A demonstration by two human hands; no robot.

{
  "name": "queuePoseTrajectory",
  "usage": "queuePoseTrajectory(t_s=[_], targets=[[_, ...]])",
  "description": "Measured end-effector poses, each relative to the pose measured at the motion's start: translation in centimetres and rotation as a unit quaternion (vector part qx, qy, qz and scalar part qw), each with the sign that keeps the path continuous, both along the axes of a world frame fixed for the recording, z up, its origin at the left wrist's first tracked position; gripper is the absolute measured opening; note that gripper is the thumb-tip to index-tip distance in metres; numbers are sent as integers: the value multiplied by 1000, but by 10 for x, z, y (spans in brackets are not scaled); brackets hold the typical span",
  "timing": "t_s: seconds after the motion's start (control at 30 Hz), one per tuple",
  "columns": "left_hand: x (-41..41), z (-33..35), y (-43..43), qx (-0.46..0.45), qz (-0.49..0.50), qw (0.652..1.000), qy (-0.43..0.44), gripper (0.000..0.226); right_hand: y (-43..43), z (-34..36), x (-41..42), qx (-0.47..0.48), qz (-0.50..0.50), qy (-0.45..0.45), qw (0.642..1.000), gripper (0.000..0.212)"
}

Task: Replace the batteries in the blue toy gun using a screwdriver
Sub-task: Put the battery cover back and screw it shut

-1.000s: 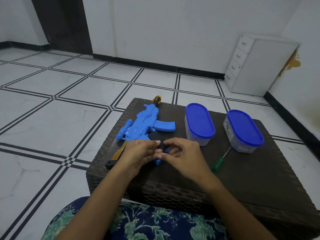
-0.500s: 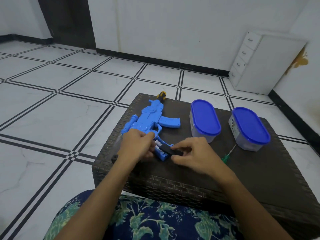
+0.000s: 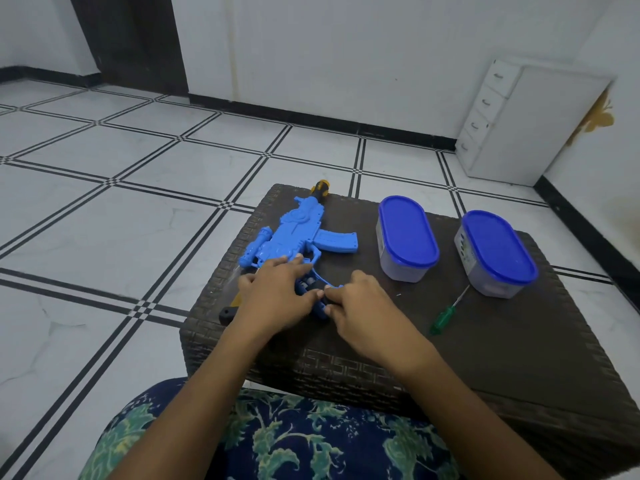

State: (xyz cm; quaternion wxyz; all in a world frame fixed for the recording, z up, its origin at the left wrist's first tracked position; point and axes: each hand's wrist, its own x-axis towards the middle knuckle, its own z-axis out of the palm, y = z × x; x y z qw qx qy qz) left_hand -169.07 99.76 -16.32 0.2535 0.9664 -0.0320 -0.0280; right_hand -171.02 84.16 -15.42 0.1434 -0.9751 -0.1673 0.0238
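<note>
Gun [image 3: 301, 233] — blue, grip compartment open — under flat left hand [image 3: 277, 296]; right hand [image 3: 363, 308] pinches black piece [image 3: 329, 296].

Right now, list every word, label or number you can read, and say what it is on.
No text here can be read.
Right tub: side label, print too blurred to read.
Left tub: nothing legible.
Gun: moulded relief only, no words legible.
</note>
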Motion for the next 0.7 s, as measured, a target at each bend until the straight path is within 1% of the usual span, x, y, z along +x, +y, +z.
queuePoseTrajectory(t_s=[0.1,0.2,0.27,0.33,0.4,0.47,0.53,0.57,0.63,0.7], targets=[[0,0,-2,3,12,1000,16,51,-2,2,3,2,6,25,1000,35],[0,0,-1,-7,17,999,26,50,-9,0,7,14,28,20,999,38],[2,-1,-1,-5,8,1000,21,53,-19,-2,13,36,46,67,996,42],[3,-3,1,-12,-9,1000,15,69,-29,-4,20,69,77,113,988,47],[3,-5,3,-22,-19,1000,9,89,-34,-7,25,99,93,98,986,47],[2,-6,3,-9,-21,1000,10,98,-33,-10,27,130,77,65,986,43],[1,-6,0,-2,-15,1000,5,104,-31,-12,29,167,39,56,984,40],[1,-6,-1,-1,-5,1000,-2,103,-31,-12,31,193,16,64,979,39],[1,-6,-5,2,19,1000,-17,94,-31,-13,34,231,-13,92,969,40],[1,-5,-7,11,22,1000,-19,92,-31,-13,35,239,-23,99,966,40]])
